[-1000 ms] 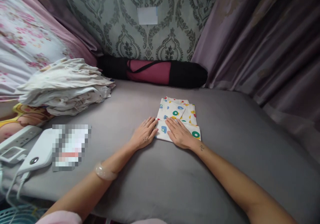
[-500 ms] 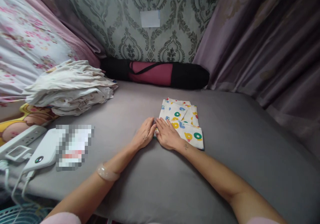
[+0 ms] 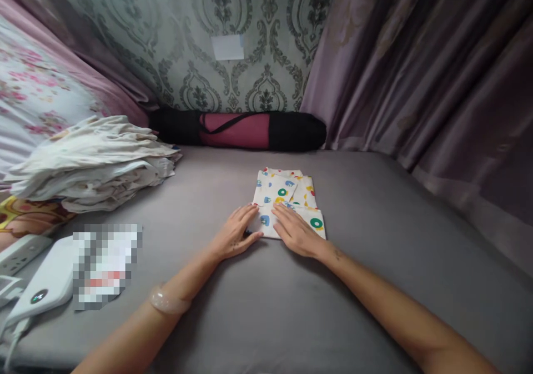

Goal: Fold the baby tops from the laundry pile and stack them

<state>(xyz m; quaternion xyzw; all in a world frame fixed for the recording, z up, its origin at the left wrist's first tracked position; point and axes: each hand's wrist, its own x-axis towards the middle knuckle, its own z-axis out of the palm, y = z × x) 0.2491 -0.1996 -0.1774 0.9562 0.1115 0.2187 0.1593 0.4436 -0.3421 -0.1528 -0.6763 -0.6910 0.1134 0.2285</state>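
A folded white cloth garment [image 3: 275, 188] with colourful letter-like prints lies flat on the grey bed sheet [image 3: 266, 296]. Its near part is folded over as a band. My left hand [image 3: 237, 232] rests at the garment's near left corner, fingers stretched out and thumb apart along the near edge. My right hand [image 3: 297, 230] lies flat on the near band, its extended fingers pointing away from me. Neither hand grips the cloth. Part of the near band is hidden beneath my right hand.
A pile of pale clothes [image 3: 95, 163] sits at the left. Nearer me are a white power bank [image 3: 50, 279] with a cable, a power strip [image 3: 25, 254] and a blurred flat item [image 3: 108, 265]. A black and maroon long bag [image 3: 237, 129] lies along the wall; curtains [image 3: 416, 68] hang right.
My hands have moved apart: the right has slid rightward across the garment's near band, while the left stays at its left corner. The whole view has shifted slightly.
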